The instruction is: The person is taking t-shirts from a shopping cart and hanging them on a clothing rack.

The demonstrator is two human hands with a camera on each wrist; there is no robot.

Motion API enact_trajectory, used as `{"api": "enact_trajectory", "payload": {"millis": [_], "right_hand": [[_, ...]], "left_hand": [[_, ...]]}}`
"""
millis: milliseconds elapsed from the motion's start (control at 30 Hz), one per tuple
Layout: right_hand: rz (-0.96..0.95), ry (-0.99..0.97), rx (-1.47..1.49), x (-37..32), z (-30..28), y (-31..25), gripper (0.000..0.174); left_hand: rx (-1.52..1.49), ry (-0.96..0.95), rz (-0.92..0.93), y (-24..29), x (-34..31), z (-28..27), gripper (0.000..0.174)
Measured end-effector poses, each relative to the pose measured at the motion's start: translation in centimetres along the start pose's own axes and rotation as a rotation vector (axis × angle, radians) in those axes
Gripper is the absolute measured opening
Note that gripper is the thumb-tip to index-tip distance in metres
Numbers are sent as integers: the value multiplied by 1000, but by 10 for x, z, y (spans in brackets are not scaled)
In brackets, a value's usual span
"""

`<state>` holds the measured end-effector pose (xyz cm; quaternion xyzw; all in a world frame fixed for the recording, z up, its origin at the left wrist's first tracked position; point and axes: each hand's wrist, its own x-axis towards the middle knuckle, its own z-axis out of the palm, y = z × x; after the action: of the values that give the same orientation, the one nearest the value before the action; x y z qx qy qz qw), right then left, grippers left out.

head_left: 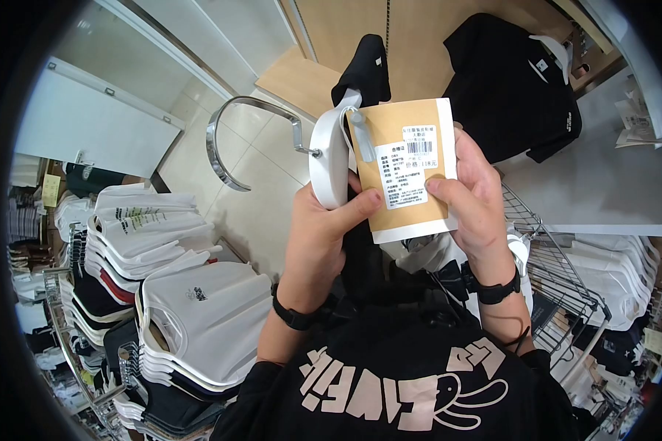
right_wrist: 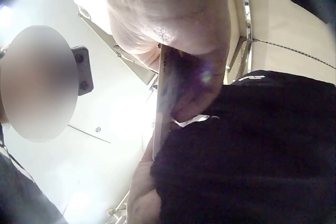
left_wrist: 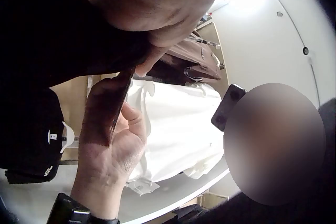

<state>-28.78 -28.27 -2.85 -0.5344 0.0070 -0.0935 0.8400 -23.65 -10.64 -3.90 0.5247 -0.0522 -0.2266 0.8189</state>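
Note:
A white clothes hanger (head_left: 329, 165) with a curved metal hook (head_left: 212, 143) carries a black garment (head_left: 364, 70), seen nearly edge-on in the head view. My left hand (head_left: 322, 224) grips the hanger, its thumb lying at the lower left edge of a brown paper price tag (head_left: 390, 147). Printed white labels cover part of the tag, which hangs from the hanger by a loop. On the right side, my right hand (head_left: 478, 198) pinches the tag, thumb on its face and fingers behind. Dark cloth (right_wrist: 247, 155) fills much of the right wrist view.
White shirts (head_left: 198, 309) hang packed on racks at the left. A black T-shirt (head_left: 507, 88) hangs at the upper right. Below it stand a wire basket (head_left: 559, 272) and more white shirts (head_left: 603, 279). Pale floor tiles (head_left: 265, 169) show behind the hook.

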Motion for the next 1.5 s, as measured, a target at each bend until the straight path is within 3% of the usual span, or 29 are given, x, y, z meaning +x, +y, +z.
{"api": "enact_trajectory", "payload": {"millis": [467,667,967,1033,1133,1167,1300,1367,1433,1467,1500], "right_hand": [[18,44,-71,5,4,1,49],[8,60,-206,7,3,2,51],[-9,68,-176,7,3,2,51],[-6,84,-194,8,-5,-1,49],[24,95,-241,18,-49,-7,44],[61,86,-266,23,-71,-8,41],[152,177,-561,48,-160,26,35],[257,316,-1013,59,-192,57,33],[356,323,-1404,75,-218,97,35],[246,255,-1401,73,-228,114,44],[487,298,-1601,81,-201,103,60]], "left_hand": [[61,6,10,5,-4,4,22],[251,64,98,3,-7,6,23],[350,79,130,3,-8,5,22],[448,47,178,5,-5,-1,23],[860,115,398,34,4,-19,30],[917,177,367,49,5,-23,32],[1109,241,587,88,13,-47,37],[1143,219,595,95,6,-47,38],[1191,188,614,98,-2,-43,41],[1192,175,577,99,-6,-43,41],[1192,166,542,99,-9,-43,41]]}}
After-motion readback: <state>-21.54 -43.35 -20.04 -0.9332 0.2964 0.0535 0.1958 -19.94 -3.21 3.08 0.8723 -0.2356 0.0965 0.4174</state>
